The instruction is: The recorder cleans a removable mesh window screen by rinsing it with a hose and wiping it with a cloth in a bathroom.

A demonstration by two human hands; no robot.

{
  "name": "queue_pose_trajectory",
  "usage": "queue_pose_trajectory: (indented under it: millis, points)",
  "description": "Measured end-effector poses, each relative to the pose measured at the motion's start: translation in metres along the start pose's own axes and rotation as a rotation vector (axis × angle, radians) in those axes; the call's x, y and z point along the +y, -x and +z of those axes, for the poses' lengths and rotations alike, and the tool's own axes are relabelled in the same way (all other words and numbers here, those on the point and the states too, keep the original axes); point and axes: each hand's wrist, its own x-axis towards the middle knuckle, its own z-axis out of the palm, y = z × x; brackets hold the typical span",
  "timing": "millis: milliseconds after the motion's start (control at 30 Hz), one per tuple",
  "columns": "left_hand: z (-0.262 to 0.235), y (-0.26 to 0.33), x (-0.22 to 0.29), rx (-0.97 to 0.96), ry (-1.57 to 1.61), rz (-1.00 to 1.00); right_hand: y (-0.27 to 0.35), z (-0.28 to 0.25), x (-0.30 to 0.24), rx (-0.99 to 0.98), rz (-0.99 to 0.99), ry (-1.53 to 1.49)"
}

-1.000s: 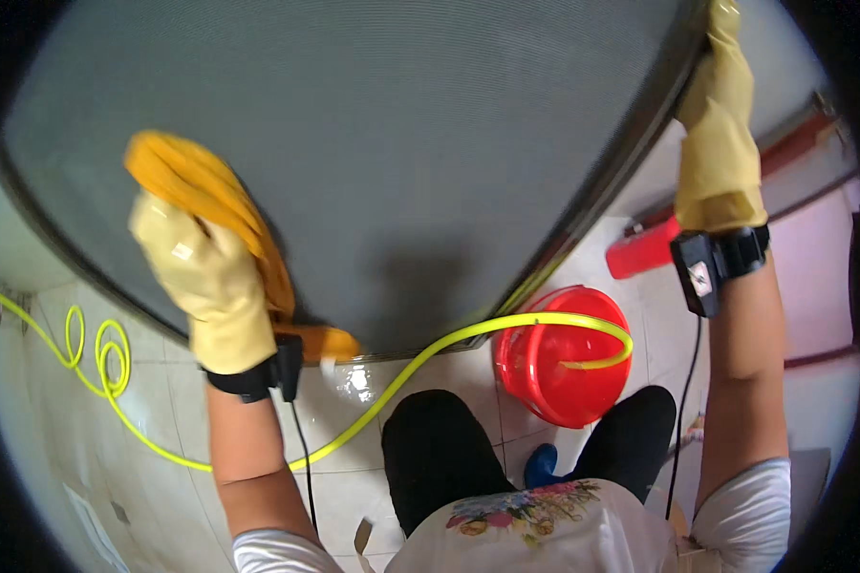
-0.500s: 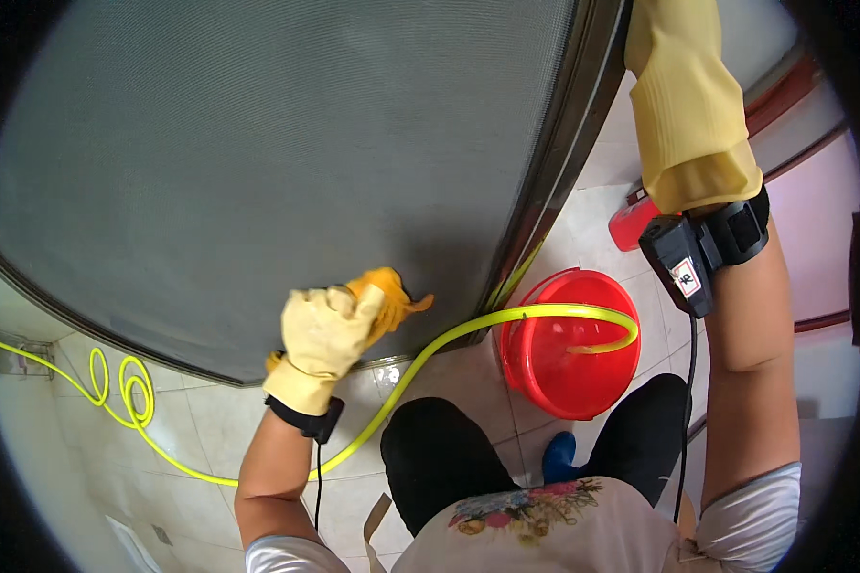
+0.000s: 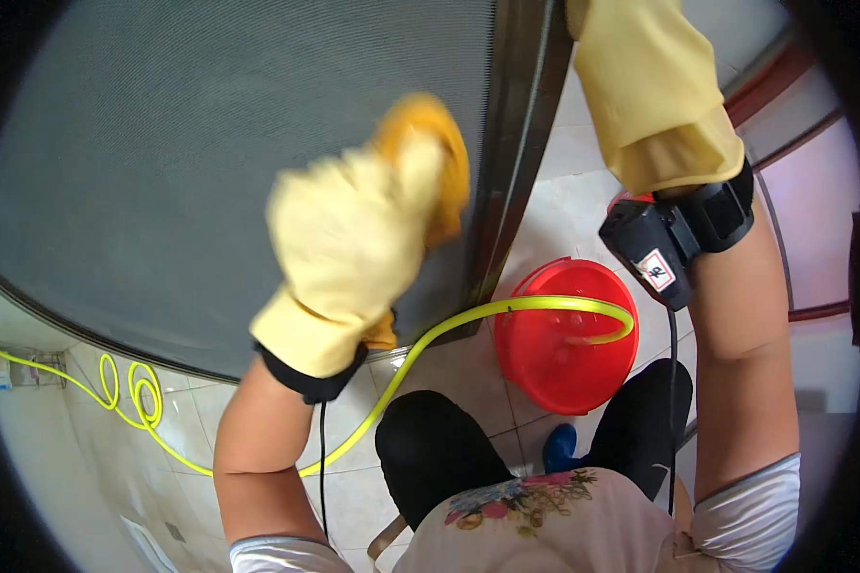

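My left hand (image 3: 349, 234), in a pale yellow rubber glove, is closed around an orange cloth (image 3: 452, 177). It is over the lower right part of a large grey mesh screen (image 3: 191, 191), and motion blurs it. My right hand (image 3: 650, 86), gloved alike, is raised at the top beside the screen's dark frame (image 3: 518, 143). Its fingers are hidden beyond the frame and the picture's edge, so I cannot see their grip. Each wrist wears a black strap with a cable; a black box (image 3: 647, 253) sits on the right one.
A red bucket (image 3: 554, 372) stands on the tiled floor near my knees, a yellow hose (image 3: 449, 334) bending into it. Leftward, the hose runs into loops by a small wall rack (image 3: 43, 368). A red object (image 3: 631, 199) shows partly behind my right wrist.
My left hand has moved up the screen with the orange cloth and looks nearer. The screen's right frame and my right hand have shifted left. The red object is now mostly covered.
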Motion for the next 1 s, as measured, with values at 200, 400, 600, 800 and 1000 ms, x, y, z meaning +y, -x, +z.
queue_pose_trajectory:
  millis: [200, 400, 600, 800, 1000]
  points:
    - [0.018, 0.076, 0.027, -0.297, 0.265, 0.175, 0.006, -0.017, 0.005, -0.046, 0.031, 0.019]
    - [-0.02, 0.012, -0.049, 0.13, -0.023, -0.056, 0.008, -0.021, 0.006, -0.072, 0.034, 0.013]
    - [-0.022, -0.037, -0.046, 0.25, 0.134, -0.095, 0.009, -0.018, 0.007, -0.085, 0.035, 0.0]
    - [0.008, 0.038, 0.019, -0.357, 0.218, 0.279, 0.012, -0.024, -0.005, -0.056, 0.017, 0.04]
    - [0.011, 0.105, 0.031, -0.653, 0.443, 0.248, 0.019, -0.015, 0.007, -0.022, 0.039, -0.009]
